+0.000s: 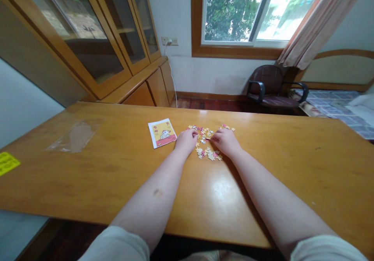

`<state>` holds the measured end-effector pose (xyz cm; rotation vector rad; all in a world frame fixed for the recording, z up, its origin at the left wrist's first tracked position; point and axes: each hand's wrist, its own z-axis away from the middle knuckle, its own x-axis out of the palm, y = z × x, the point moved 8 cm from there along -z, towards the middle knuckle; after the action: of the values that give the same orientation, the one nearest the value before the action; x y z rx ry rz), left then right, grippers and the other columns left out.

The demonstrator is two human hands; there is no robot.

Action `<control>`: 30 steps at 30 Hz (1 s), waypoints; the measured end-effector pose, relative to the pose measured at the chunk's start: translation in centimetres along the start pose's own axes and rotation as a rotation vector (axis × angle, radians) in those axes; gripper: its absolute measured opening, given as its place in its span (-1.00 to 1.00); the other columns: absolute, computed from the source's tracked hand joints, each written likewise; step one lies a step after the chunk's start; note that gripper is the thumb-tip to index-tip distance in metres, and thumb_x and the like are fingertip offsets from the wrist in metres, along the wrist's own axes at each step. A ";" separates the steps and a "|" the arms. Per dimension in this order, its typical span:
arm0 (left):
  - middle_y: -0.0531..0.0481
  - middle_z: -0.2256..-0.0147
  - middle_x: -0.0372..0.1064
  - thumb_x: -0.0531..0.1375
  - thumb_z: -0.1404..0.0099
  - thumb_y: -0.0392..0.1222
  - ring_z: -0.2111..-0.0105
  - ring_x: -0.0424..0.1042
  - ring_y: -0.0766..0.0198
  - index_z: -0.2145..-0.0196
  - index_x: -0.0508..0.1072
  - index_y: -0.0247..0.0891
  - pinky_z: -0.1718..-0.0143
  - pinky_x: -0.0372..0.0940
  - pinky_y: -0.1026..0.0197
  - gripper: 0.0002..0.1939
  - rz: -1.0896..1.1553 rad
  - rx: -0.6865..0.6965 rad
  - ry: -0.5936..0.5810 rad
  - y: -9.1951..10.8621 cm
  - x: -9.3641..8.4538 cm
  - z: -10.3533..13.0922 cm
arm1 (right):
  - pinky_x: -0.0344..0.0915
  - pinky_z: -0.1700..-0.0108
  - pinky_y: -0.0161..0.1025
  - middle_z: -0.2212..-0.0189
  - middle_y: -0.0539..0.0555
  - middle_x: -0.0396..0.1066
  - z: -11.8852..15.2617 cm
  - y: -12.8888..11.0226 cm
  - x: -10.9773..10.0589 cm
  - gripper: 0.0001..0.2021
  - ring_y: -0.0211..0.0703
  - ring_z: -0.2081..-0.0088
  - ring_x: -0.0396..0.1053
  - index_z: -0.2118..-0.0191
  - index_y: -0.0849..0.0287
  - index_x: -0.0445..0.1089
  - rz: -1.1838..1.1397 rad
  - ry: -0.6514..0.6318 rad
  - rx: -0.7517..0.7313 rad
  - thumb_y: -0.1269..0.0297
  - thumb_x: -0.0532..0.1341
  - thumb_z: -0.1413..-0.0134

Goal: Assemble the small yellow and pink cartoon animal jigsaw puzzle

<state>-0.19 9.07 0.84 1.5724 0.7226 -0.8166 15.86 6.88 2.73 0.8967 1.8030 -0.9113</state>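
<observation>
Small jigsaw puzzle pieces (210,154) in yellow, pink and pale tan lie in a loose cluster on the wooden table. My left hand (187,139) is at the cluster's left side, its fingers closed together; whatever they may hold is hidden. At the right side, my right hand (225,139) pinches one thin puzzle piece (207,139), seen nearly edge-on. Some pieces lie behind and between both hands. Just left of my left hand is a picture card (162,133) with a white animal on yellow and pink.
A clear plastic bag (76,135) lies on the left of the table (280,191). A yellow label (8,163) is at the far left edge. Beyond stand a glass-door cabinet (128,68) and a dark armchair (267,83).
</observation>
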 end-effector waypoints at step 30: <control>-0.02 0.18 0.46 0.03 -0.22 -0.29 0.12 0.36 0.14 0.20 0.58 -0.04 0.03 0.25 0.08 -0.64 -0.266 0.226 -0.109 2.7 0.3 1.1 | 0.18 0.14 -0.22 0.33 0.15 0.47 -0.1 -0.1 0.5 -0.80 -0.08 0.25 0.35 0.32 0.19 0.54 0.019 -0.101 0.099 0.38 0.15 -0.08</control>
<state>2.04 7.59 1.95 1.6369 0.7918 -1.2053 15.54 6.97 2.28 0.9113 1.6731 -1.0234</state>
